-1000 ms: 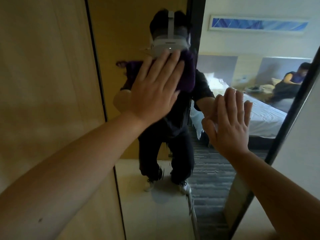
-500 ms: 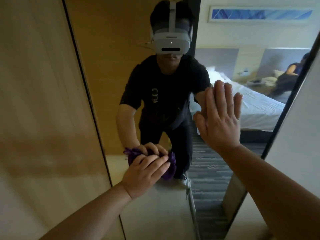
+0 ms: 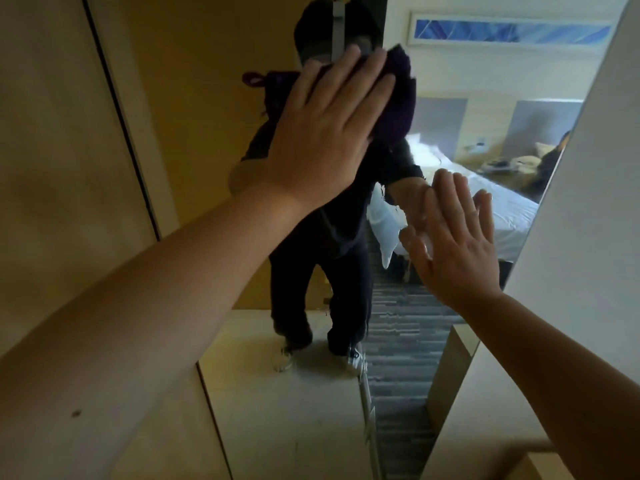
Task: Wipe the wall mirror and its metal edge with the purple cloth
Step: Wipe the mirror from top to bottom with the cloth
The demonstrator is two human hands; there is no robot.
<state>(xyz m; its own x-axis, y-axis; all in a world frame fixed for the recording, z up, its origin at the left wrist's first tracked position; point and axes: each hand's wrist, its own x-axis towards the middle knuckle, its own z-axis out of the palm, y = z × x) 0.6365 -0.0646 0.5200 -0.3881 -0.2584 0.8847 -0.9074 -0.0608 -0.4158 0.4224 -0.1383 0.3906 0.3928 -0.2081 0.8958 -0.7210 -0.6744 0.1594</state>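
A tall wall mirror fills the middle of the head view, with a dark metal edge down its left side. My left hand presses the purple cloth flat against the upper glass, fingers spread over it. The cloth bunches out past my fingertips to the right and left. My right hand lies flat and open on the glass lower right, holding nothing. The mirror shows my own reflection behind both hands.
A beige wood panel borders the mirror on the left. A pale wall runs along its right side. The glass reflects a bed with white sheets, a striped carpet and a person seated at the far right.
My left hand swept the cloth from the lower part of the glass back up to the top. My right hand stayed flat on the mirror, shifting slightly lower.
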